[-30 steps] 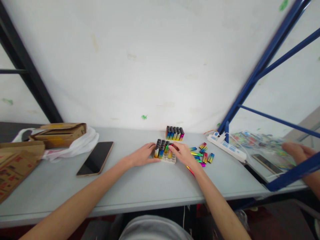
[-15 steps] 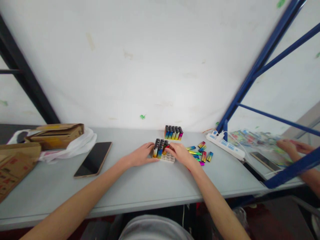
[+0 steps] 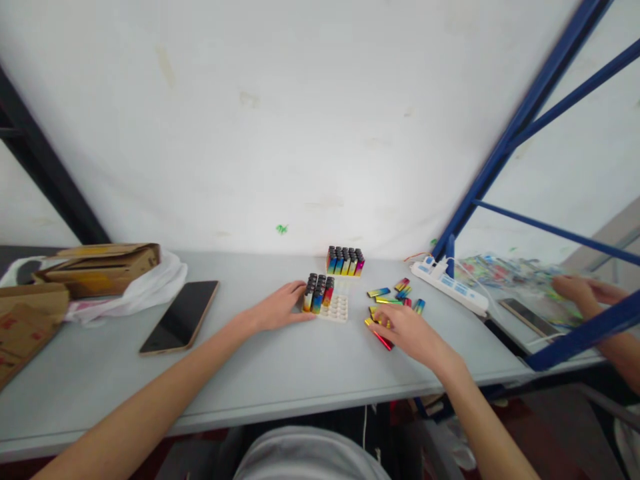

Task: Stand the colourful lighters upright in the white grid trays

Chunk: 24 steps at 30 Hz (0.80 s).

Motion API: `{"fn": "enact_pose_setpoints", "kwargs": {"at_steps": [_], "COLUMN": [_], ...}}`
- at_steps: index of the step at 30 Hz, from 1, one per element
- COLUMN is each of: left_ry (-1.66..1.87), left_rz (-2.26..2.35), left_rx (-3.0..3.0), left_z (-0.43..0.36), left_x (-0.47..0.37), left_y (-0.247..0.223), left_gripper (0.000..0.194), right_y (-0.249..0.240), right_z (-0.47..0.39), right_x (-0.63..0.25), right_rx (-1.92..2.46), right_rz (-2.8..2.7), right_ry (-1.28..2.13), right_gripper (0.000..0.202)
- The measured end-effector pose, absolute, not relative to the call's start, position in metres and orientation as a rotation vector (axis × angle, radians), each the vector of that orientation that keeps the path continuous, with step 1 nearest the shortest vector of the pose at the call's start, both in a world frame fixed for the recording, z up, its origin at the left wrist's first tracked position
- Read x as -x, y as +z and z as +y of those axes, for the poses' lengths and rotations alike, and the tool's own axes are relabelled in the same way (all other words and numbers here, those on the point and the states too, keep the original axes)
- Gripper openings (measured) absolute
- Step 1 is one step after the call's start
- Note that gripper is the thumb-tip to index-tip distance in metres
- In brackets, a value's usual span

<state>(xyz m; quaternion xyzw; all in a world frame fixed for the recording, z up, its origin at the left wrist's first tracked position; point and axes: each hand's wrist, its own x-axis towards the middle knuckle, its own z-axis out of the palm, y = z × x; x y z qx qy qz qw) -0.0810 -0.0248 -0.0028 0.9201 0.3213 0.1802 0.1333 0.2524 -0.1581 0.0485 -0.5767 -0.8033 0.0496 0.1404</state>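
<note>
A white tray (image 3: 338,310) holds upright lighters (image 3: 318,293) with black tops and shiny coloured bodies in its left part; round sockets show at its right. My left hand (image 3: 277,307) curves around the tray's left side, fingers behind and thumb along the front, holding it. To the right, my right hand (image 3: 405,328) is closed with its fingers bent over a yellow-and-red lighter (image 3: 384,342) lying slanted under the fingertips; the exact grip is partly hidden. Loose lighters (image 3: 379,292) lie beyond that hand, some covered by it.
A full block of lighters (image 3: 345,262) stands by the wall. Leftward are a phone (image 3: 181,317), a cardboard box (image 3: 107,270) and a white plastic bag (image 3: 150,283). A power strip (image 3: 453,288) lies right, beside a blue metal frame (image 3: 493,170). Another person's hands (image 3: 583,290) show beyond it.
My right hand has left a red lighter standing in the tray and moved right to the loose lighters. My left hand stays at the tray. The view has shifted slightly.
</note>
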Motion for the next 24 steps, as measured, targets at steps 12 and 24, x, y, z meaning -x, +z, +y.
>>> {"fn": "enact_pose_setpoints", "kwargs": {"at_steps": [12,24], "left_ry": [0.522,0.525], "left_rz": [0.922,0.938], "left_rx": [-2.675,-2.656], "left_z": [-0.026,-0.027], "left_x": [0.081,0.082], "left_y": [-0.002,-0.001], "left_gripper": [0.076,0.076], "right_y": [0.012,0.067], "right_z": [-0.175,-0.096], "right_x": [-0.253,-0.195], "right_rx": [1.504,0.816], "right_rz": [-1.987,-1.14], "right_ry": [0.22,1.166], "right_gripper": [0.024,0.038]}}
